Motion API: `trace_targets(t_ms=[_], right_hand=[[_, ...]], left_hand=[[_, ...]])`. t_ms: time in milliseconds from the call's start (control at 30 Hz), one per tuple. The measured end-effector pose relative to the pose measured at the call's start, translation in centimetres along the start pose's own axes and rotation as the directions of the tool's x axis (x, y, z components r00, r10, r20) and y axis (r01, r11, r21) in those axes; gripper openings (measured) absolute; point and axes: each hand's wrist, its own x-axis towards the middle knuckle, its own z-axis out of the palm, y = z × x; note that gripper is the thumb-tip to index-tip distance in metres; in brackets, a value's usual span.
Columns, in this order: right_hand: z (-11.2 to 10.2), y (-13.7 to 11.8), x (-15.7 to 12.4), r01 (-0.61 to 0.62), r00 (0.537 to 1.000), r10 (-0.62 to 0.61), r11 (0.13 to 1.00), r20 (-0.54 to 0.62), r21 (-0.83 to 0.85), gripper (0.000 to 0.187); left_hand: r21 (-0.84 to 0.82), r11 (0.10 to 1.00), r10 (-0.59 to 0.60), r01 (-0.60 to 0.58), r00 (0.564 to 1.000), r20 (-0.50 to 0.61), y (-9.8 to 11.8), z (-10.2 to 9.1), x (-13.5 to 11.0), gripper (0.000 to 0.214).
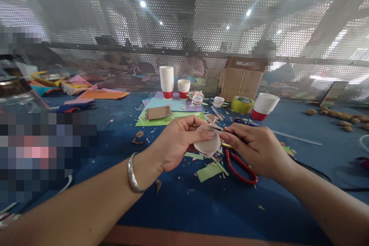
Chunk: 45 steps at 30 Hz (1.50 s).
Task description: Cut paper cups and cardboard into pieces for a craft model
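Observation:
In the middle of the head view, my left hand, with a silver bangle at the wrist, pinches a round white paper piece that looks like a cup base. My right hand is closed on a slim grey metal tool whose tip meets the upper edge of the white piece. Fingers hide most of that tool, so its exact kind does not show. Just under my right hand rests a red-handled pair of scissors, its blades out of sight. Light green paper strips and small scraps lie beneath.
Stacked paper cups, a shorter cup stack, yellow tape and a cardboard box stand farther back. Folded cardboard lies on green paper. Round brown objects sit at right, coloured paper at left.

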Motion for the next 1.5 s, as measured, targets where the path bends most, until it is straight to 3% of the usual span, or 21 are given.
trace_targets(t_ms=[633,967,1133,1267,1500], right_hand=[[0.1,0.1,0.4,-0.002,1.000,0.003,0.999,0.030,-0.044,0.044],[-0.2,0.4,0.2,-0.025,0.997,0.025,1.000,0.068,-0.003,0.044],[-0.3,0.3,0.6,-0.107,0.993,0.102,0.990,0.057,0.094,0.045],[0.0,0.2,0.8,-0.173,0.984,0.180,0.933,0.006,0.316,0.045],[1.1,0.4,0.6,-0.223,0.975,0.202,0.866,0.096,0.447,0.031]], left_hand=[[0.053,0.995,-0.080,0.080,0.997,0.013,0.4,-0.2,0.2,0.027],[-0.021,0.993,-0.109,0.114,0.982,0.156,0.2,-1.0,0.4,0.011],[0.045,0.994,-0.099,0.095,0.988,0.118,0.3,-1.0,0.4,0.013],[0.176,0.984,-0.056,0.040,0.994,0.089,0.0,-0.6,0.2,0.015],[0.295,0.956,-0.015,-0.011,0.996,0.085,-0.4,-0.2,0.2,0.027]])
